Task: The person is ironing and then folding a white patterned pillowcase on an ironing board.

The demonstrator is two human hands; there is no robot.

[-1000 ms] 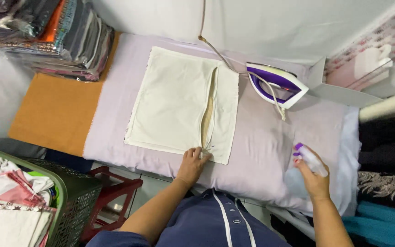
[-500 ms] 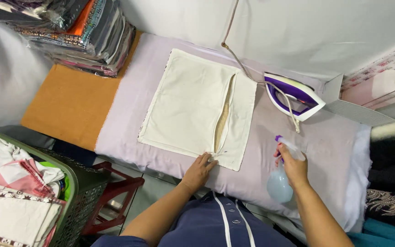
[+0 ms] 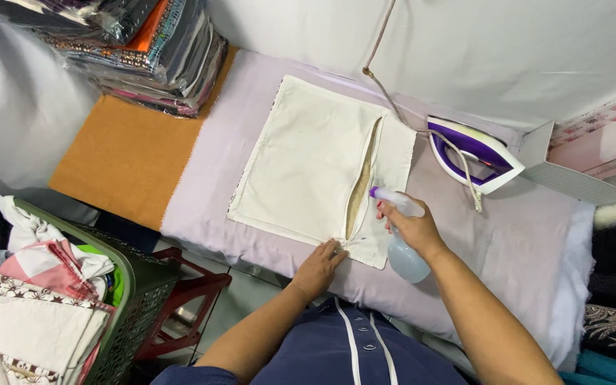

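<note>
Home ironing corner: iron (image 3: 473, 153), laundry basket (image 3: 119, 299)

lilac-covered ironing board (image 3: 522, 242) carries cream cushion cover (image 3: 308, 160) and iron (image 3: 473, 153).

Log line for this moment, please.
left hand pinning cream cover edge | right hand holding spray bottle over cover | iron parked

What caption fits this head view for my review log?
Left hand pins a cream cushion cover on the ironing board; right hand aims a spray bottle at it, iron parked alongside.
</note>
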